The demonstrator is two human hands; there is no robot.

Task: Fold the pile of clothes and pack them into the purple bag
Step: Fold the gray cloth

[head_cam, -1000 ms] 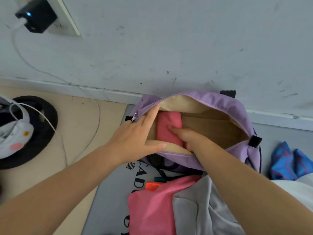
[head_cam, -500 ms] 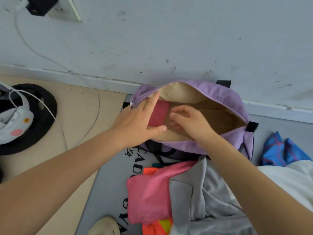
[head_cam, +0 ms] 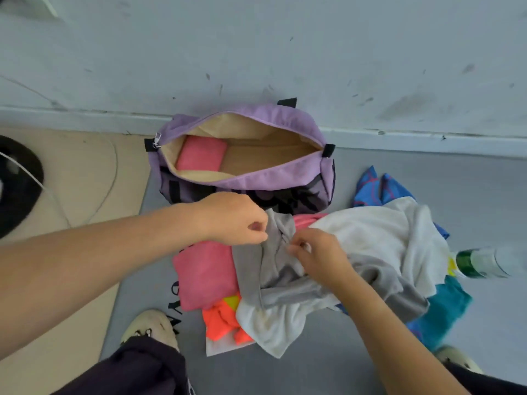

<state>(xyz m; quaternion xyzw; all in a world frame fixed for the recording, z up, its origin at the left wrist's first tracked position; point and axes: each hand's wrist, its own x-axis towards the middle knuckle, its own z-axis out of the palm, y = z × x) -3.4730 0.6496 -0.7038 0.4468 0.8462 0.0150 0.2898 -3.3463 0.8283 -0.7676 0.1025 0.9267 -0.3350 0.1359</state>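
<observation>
The purple bag (head_cam: 288, 116) stands open against the wall, and a folded pink garment (head_cam: 201, 156) lies inside at its left end. In front of it is the pile of clothes. A grey garment (head_cam: 273, 269) lies on top of the pile. My left hand (head_cam: 233, 218) pinches its upper edge, and my right hand (head_cam: 316, 252) grips its folds just to the right. Under it lie a pink garment (head_cam: 205, 275), a white one (head_cam: 399, 232), an orange one (head_cam: 219, 323) and teal cloth (head_cam: 447, 306).
A grey mat (head_cam: 313, 366) covers the floor under the pile. A blue cloth (head_cam: 373, 189) lies right of the bag. A green-capped bottle (head_cam: 484, 262) lies at the far right. A black round object (head_cam: 17, 181) with a white cable is at the left. My shoes (head_cam: 148, 326) are near the front.
Both hands have come out of the bag and moved down to the pile, where they now hold the grey garment. The folded pink garment stays in the bag.
</observation>
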